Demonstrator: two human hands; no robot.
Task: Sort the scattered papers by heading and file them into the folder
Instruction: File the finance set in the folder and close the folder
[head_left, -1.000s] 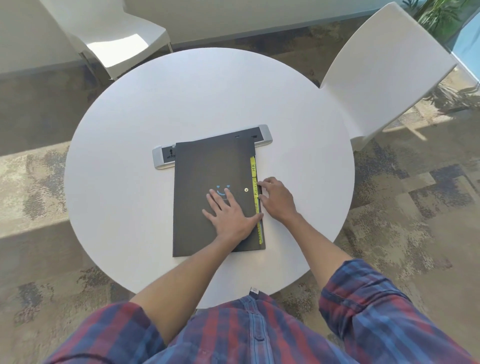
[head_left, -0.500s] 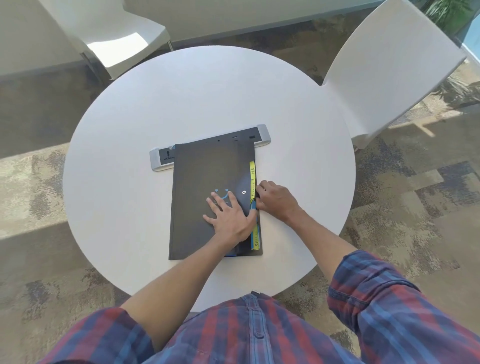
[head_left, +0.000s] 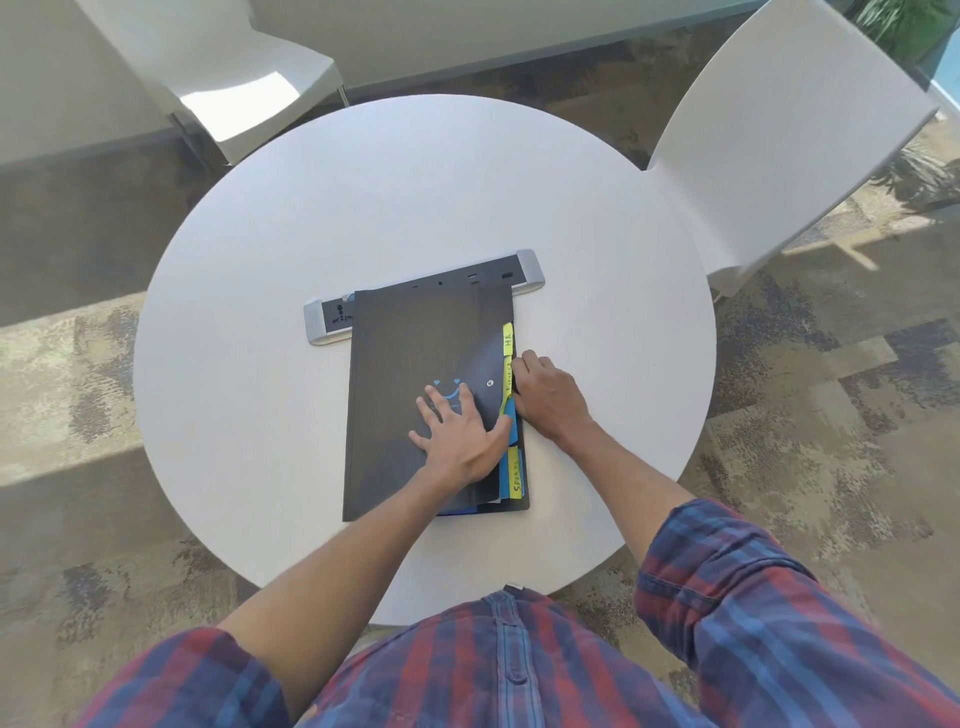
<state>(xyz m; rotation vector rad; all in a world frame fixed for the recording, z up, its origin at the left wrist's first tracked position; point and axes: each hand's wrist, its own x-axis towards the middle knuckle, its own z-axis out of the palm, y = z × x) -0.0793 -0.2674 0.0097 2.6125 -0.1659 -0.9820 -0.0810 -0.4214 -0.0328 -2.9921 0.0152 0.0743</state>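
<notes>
A white chair (head_left: 249, 88) stands beyond the far-left edge of the round white table (head_left: 249, 415), and a wide band of bare tabletop lies left of the folder (head_left: 410, 353) out to the table's left rim. The dark folder lies shut and flat near the table's middle, its long axis running from the person away toward the far side, its spine on the left and its opening edge on the right; its far end covers the middle of a grey power strip (head_left: 332, 322) that sticks out past it on both sides. The left hand (head_left: 460, 434) lies flat on the folder's cover, fingers spread and straight, thumb reaching to the right edge. Yellow and blue tabs (head_left: 508, 340) jut along that edge. The right hand (head_left: 545, 397) rests just right of the folder, fingers curled against the tabs, though whether it pinches one cannot be told. More bare table lies right of the folder, and a second white chair (head_left: 779, 135) stands at the far-right rim.
</notes>
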